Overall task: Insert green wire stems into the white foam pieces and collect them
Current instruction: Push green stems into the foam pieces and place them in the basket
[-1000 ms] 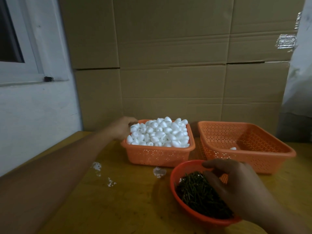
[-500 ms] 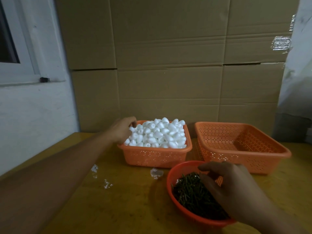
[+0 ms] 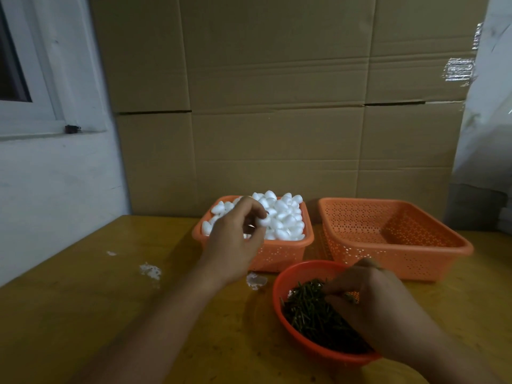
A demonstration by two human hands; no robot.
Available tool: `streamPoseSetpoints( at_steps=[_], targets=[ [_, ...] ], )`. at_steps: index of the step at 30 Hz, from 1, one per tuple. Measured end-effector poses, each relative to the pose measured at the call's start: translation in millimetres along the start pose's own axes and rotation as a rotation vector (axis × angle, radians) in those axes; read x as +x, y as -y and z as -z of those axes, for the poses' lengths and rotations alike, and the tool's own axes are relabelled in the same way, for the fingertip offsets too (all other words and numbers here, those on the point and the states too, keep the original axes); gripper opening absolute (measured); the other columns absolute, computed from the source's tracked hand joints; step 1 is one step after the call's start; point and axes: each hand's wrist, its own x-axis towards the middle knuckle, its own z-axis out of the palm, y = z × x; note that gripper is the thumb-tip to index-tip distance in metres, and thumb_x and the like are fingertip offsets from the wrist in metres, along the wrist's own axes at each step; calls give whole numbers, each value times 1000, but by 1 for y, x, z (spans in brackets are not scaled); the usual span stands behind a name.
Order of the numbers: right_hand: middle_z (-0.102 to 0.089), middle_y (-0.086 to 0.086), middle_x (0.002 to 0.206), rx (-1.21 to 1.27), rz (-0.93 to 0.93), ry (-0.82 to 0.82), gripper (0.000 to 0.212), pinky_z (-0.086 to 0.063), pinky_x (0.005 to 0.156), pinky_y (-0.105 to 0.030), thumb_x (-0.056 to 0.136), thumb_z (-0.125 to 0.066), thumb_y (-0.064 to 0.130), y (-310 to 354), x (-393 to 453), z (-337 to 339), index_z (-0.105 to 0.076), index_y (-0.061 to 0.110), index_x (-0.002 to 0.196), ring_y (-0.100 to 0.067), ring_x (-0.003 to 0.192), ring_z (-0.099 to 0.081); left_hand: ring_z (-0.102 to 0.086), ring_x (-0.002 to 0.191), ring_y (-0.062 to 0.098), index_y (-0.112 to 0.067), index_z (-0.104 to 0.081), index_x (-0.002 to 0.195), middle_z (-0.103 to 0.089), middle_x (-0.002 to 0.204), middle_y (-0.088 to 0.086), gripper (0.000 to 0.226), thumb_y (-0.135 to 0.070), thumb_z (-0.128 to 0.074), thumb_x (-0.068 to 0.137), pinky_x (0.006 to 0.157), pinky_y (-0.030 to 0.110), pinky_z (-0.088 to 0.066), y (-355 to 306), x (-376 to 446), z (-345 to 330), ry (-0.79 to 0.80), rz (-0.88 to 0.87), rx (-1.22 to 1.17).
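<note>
Fingers of left hand (image 3: 235,239) pinch 1 foam piece (image 3: 262,220); right hand (image 3: 371,300) pinches stems (image 3: 313,309).

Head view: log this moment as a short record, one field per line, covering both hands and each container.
left hand: raised over the foam basket, pinching one white foam piece
right hand: in the round bowl, fingers curled among the green stems
foam basket: orange, heaped with white foam pieces
round bowl: orange-red, nearest the person, holds the stems
right basket: orange, nothing visible inside
table: yellow wood, a few white scraps on it
backdrop: cardboard boxes
</note>
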Motion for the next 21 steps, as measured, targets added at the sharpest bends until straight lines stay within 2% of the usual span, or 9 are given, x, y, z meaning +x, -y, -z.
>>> streamPoseSetpoints(
  at_steps=[2,5,9,11,14,17,21],
  targets=[
    [-63,23,98,-13,19,20,20,-49,86,-21,87,-74,34,-2,1,-1,-75,45,103,3,96,-49,-67,98,7,-29,-57,92,-66,98,-16,30,1,-64,93,85,22,-53,-10,-13,-8,28,-6,-72],
    [-67,23,97,-44,34,70,16,-48,86,-26,92,-65,39,-3,1,-2,-75,44,104,0,100,-43,-68,105,13,-28,-54,97,-67,100,-12,24,-6,-62,98,91,32,-56,-23,-28,-18,72,-3,-192],
    [-66,19,95,-123,46,143,28,-47,89,-30,96,-51,55,-3,1,-4,-72,39,105,-6,101,-43,-66,89,25,-38,-49,115,-64,98,-3,25,-15,-52,104,78,49,-54,-36,-46,-27,176,-57,-206],
    [-64,17,98,-157,36,194,34,-48,91,-33,93,-50,61,-1,1,-5,-69,36,106,-8,105,-44,-61,86,20,-35,-55,115,-61,95,-3,21,-18,-48,104,77,46,-50,-38,-51,-29,214,-90,-163],
    [-63,12,100,-197,17,262,35,-50,89,-33,90,-54,62,2,3,-8,-65,33,107,-10,107,-48,-62,98,21,-29,-65,113,-64,98,-8,19,-23,-50,104,83,34,-50,-38,-55,-30,226,-87,-159],
    [-66,10,104,-241,2,292,31,-53,87,-33,91,-57,54,5,6,-9,-66,32,110,-13,107,-53,-63,105,22,-36,-64,118,-65,105,-9,25,-21,-59,99,89,37,-54,-38,-57,-32,299,-18,-265],
    [-70,7,99,-248,-46,289,26,-57,80,-35,90,-59,46,9,10,-10,-70,26,104,-15,94,-64,-64,106,22,-40,-62,121,-66,108,-8,40,-11,-63,92,92,42,-56,-35,-61,-35,323,7,-290]
  ],
)
